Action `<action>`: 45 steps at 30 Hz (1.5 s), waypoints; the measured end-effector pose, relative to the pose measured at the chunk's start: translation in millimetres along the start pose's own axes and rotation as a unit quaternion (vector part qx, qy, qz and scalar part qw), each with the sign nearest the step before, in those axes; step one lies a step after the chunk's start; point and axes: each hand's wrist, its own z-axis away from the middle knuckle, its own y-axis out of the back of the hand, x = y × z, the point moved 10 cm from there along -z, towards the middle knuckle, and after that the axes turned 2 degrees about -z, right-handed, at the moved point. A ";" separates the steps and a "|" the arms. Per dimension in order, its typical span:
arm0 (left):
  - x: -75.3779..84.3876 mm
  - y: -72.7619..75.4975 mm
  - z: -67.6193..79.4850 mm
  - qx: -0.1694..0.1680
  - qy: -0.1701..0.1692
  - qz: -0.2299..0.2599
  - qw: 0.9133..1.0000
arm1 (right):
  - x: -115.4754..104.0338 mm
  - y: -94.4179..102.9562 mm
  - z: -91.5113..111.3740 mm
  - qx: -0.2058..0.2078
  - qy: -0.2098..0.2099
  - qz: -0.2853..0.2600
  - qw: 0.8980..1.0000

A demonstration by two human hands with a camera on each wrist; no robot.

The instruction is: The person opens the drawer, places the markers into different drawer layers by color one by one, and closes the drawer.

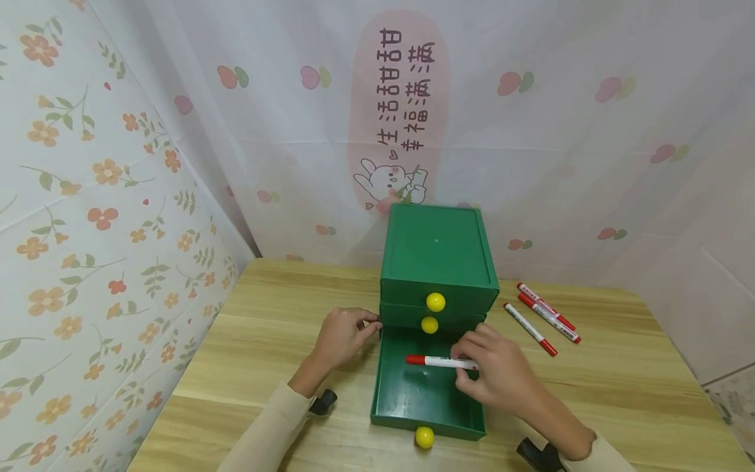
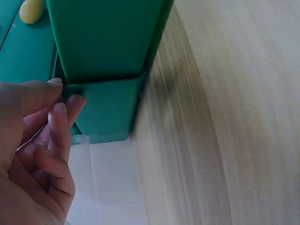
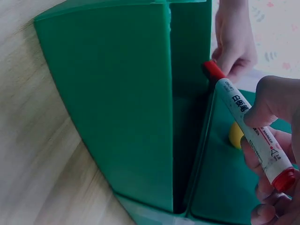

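Drawer unit (image 1: 439, 246) on wood-grain table (image 1: 625, 373); fruit-print cloth (image 1: 566, 164) behind, floral cloth (image 1: 112, 216) left.

Wood-grain table (image 1: 625, 387): green drawer unit (image 1: 439, 249), three markers (image 1: 550, 318) beside it.

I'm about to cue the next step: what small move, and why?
Probably have the right hand lower the red-capped marker into the bottom drawer: the hand holds it over that drawer, which is pulled out and open at the top.

Left fingers (image 2: 59, 125) pinch green cabinet (image 2: 107, 111) edge; yellow knob (image 2: 32, 11) near.
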 end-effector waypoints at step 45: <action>-1.0 -0.8 0.0 0.001 -0.001 -0.001 1.000 | -21.2 -91.2 2.2 -0.294 -0.060 -0.056 0.952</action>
